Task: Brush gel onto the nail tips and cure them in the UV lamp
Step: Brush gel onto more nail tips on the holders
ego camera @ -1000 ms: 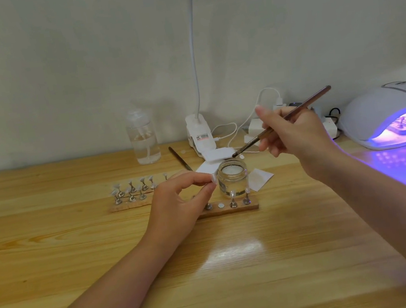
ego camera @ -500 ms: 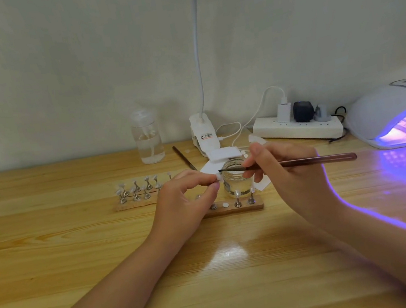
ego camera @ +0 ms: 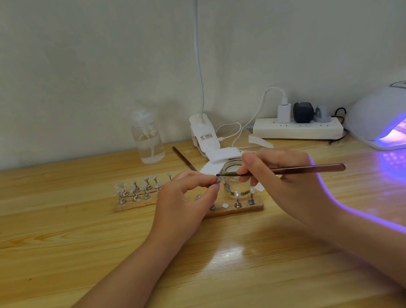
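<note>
Far left of worktop (ego camera: 52, 240): wooden strip of nail tips on metal stands (ego camera: 136, 192), set upright in two rows, apparently parked within reach for later coats. Behind it, clear pump bottle (ego camera: 147, 142), upright near the wall.

Centre left: left hand (ego camera: 183, 208), fingers (ego camera: 200, 180) curled with thumb and forefinger pinched on one small nail tip (ego camera: 216, 182), raised off its base, likely to steady it for the brush. Stand beneath the tip hidden by the hand.

Centre: second wooden strip (ego camera: 233, 208) just beyond the hands, three stands visible and one bare magnet disc, probably the seat of the tip in hand. Glass jar (ego camera: 235, 180) directly behind the strip, open-topped, close for reloading the brush. White wipes (ego camera: 223, 155) and spare brush (ego camera: 184, 159) behind; clip lamp (ego camera: 204, 135) at the wall.

Centre right: right hand (ego camera: 286, 181), fingers closed in a pen grip round the gel brush (ego camera: 303, 168), shaft near level, bristle end touching or just at the pinched tip. Judged: gel application in progress on this tip.

Right: power strip (ego camera: 298, 131) at the wall. UV lamp (ego camera: 395, 116) lit violet, stands with tips inside, evidently curing. Risk noted: gel touching the pinching fingers.
</note>
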`<state>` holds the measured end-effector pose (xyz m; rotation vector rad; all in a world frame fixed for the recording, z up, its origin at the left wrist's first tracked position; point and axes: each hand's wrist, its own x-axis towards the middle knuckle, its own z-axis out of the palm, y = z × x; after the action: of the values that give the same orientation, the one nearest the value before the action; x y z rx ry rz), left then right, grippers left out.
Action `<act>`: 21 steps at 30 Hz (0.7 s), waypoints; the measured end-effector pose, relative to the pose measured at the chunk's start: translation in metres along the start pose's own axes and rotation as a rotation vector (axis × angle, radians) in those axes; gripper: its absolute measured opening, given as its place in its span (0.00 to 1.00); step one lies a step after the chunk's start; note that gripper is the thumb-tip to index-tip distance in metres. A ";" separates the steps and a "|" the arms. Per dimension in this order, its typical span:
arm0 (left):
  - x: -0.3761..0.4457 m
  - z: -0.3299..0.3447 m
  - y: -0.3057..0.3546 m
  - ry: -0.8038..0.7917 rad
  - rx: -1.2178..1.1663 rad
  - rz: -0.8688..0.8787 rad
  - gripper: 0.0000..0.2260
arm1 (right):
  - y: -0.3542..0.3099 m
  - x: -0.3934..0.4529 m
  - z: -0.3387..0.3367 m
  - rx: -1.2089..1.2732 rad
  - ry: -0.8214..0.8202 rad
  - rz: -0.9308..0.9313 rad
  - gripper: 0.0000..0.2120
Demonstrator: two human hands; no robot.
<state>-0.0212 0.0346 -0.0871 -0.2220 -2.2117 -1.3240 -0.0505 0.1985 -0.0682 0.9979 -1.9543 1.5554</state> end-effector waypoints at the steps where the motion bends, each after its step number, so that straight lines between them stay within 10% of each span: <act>1: 0.000 0.000 0.000 0.000 -0.002 -0.002 0.10 | 0.000 0.000 0.000 0.002 -0.003 0.002 0.09; 21: 0.000 0.000 0.000 -0.014 -0.011 -0.026 0.10 | -0.002 -0.001 0.003 0.093 0.023 0.151 0.12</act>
<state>-0.0208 0.0348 -0.0872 -0.2084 -2.2260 -1.3530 -0.0482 0.1960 -0.0685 0.8811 -1.9979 1.7464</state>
